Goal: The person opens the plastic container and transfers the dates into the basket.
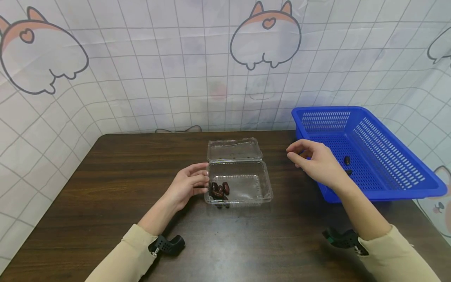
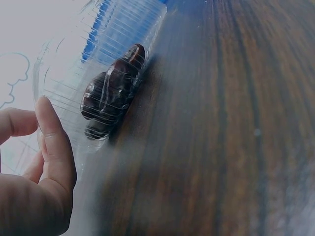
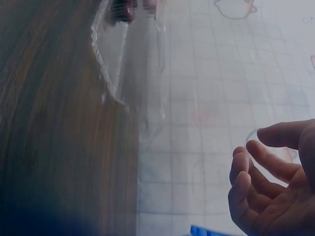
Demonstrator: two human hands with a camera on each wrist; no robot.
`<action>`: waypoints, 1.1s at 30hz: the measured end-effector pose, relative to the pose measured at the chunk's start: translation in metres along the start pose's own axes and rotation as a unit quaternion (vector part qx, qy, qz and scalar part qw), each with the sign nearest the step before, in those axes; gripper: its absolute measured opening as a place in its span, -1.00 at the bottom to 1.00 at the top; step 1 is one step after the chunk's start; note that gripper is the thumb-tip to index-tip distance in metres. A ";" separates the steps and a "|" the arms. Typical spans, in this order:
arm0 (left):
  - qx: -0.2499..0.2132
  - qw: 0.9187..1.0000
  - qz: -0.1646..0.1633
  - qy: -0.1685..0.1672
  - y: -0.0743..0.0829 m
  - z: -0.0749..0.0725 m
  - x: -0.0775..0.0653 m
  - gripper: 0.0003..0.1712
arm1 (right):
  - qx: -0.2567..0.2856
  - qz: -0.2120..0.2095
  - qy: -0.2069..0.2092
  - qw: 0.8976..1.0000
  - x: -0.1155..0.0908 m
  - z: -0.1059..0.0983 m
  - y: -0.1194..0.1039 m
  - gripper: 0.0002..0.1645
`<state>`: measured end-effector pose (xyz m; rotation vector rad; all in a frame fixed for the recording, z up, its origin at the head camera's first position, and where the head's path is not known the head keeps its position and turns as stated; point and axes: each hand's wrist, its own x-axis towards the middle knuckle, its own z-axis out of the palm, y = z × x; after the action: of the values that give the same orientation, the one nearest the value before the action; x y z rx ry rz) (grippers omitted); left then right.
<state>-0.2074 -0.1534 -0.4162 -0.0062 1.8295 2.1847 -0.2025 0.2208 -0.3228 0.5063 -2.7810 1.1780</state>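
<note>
A clear plastic clamshell box (image 1: 246, 188) stands on the table with its lid (image 1: 234, 150) raised at the back. Several glossy dark-brown dates (image 1: 217, 190) lie together in its left end, seen through the wall as a cluster (image 2: 110, 91) in the left wrist view. My left hand (image 1: 188, 184) touches the box's left side with nearly straight fingers (image 2: 54, 142). Between the box and a blue basket (image 1: 391, 152), my right hand (image 1: 313, 158) hovers near the basket's left rim. Its fingers are loosely bent, with nothing visible between them in the right wrist view.
Two small dark pieces, one a date-like oval (image 1: 347, 160), lie in the blue basket at the right. The dark wooden table (image 1: 141, 156) ends at a white checked cloth (image 1: 197, 86) with cartoon prints behind it.
</note>
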 end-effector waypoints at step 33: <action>0.005 1.000 0.005 -0.004 -0.001 0.000 0.000 -0.43 | 0.056 -0.032 -0.067 0.996 0.022 0.049 -0.022 -0.75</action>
<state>-0.2071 -0.1530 -0.4173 0.0135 1.8381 2.1790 -0.2131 0.1656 -0.3383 0.7057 -2.7952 1.3382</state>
